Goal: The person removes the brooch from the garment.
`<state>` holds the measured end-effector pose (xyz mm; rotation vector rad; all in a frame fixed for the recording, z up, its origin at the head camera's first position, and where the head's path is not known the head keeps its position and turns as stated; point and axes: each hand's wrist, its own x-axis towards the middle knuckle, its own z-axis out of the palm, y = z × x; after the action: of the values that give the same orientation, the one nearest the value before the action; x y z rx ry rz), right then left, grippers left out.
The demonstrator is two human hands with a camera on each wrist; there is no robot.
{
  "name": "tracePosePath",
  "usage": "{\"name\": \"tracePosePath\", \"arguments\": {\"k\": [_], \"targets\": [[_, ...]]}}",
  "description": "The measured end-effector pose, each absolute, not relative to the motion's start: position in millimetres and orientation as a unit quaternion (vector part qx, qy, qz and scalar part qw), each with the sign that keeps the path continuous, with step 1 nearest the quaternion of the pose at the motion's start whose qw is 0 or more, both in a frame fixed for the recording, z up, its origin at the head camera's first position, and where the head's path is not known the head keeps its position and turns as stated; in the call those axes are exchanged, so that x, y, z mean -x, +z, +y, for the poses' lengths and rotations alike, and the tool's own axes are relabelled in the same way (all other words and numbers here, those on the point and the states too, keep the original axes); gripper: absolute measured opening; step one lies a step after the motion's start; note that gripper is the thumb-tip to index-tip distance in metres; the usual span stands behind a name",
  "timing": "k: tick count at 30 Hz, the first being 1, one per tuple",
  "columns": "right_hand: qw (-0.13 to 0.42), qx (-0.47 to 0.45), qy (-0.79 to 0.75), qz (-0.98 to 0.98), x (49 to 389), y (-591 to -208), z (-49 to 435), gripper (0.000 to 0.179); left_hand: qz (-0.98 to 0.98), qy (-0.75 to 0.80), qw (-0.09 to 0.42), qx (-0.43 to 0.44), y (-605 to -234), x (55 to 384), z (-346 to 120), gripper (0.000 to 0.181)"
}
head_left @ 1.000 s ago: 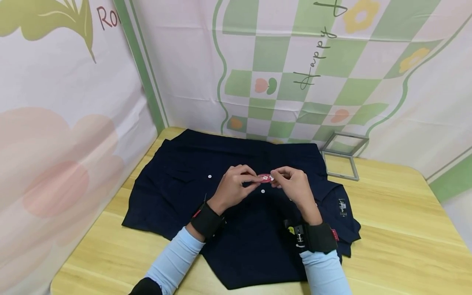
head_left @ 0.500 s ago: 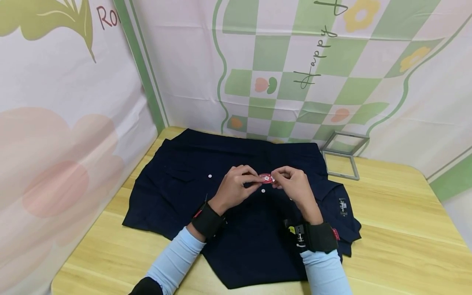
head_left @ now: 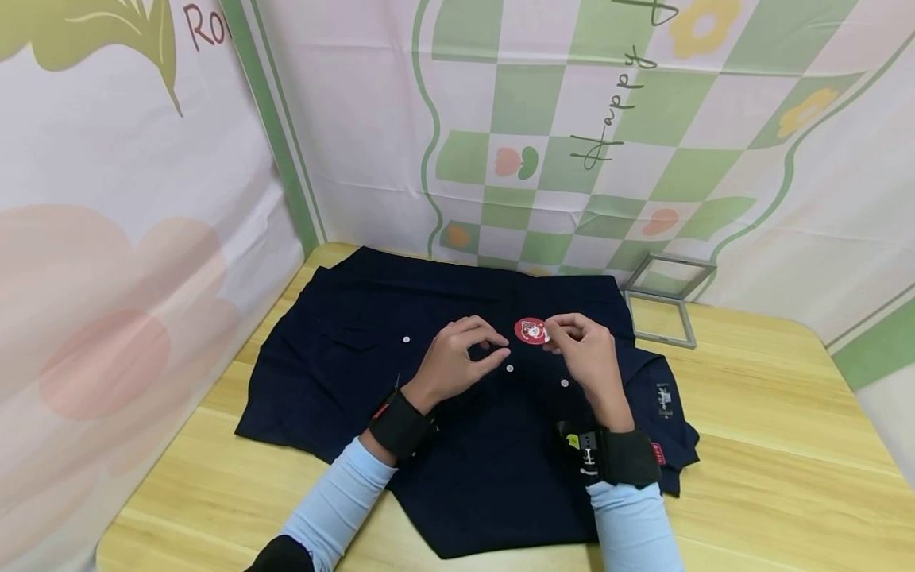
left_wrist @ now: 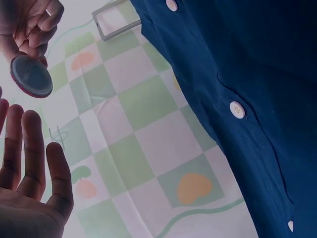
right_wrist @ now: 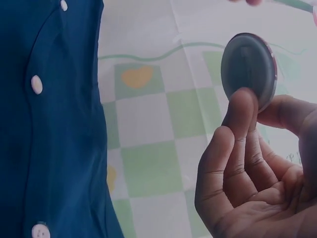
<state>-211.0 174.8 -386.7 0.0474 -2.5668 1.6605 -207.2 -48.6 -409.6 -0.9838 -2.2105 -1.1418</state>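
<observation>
My right hand (head_left: pixel 588 359) pinches a round red pin badge (head_left: pixel 530 330) by its edge, between thumb and fingertips. A white printed figure shows on the badge front in the head view. In the right wrist view the badge's grey back (right_wrist: pixel 247 62) faces the camera, with a pin bar faintly visible. Just left of the badge, my left hand (head_left: pixel 457 361) holds nothing, its fingers extended and apart from the thumb. Both hands are above a navy shirt (head_left: pixel 500 445) with white buttons, spread on the table.
The shirt's collar label (head_left: pixel 665 400) lies at the right. A grey hinged double frame (head_left: pixel 661 319) stands at the table's back, against the patterned cloth backdrop (head_left: pixel 522 103). Pale wooden tabletop (head_left: pixel 786 421) extends to the right of the shirt.
My left fingers have let go of the badge. My right hand has moved slightly right and up with it, and its printed front now shows more fully.
</observation>
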Motion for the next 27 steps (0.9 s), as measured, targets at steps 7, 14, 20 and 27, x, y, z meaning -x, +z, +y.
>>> {"name": "tracePosePath", "arguments": {"k": [7,14,20,27], "targets": [[0.054,0.008,0.531,-0.846,208.2,-388.5,185.7,0.038,-0.802,-0.426,0.197,0.369,-411.6,205.3,-37.8,0.007],[0.07,0.007,0.519,-0.852,208.7,-389.4,194.2,0.04,-0.794,-0.455,0.162,0.37,-411.2,203.7,-29.2,0.008],[0.076,0.026,0.505,-0.859,202.1,-393.7,211.1,0.04,-0.787,-0.463,0.129,0.386,-415.5,198.2,-15.8,0.011],[0.074,0.059,0.489,-0.867,192.7,-400.1,235.6,0.043,-0.79,-0.46,0.091,0.395,-425.8,188.9,-1.2,0.008]]}}
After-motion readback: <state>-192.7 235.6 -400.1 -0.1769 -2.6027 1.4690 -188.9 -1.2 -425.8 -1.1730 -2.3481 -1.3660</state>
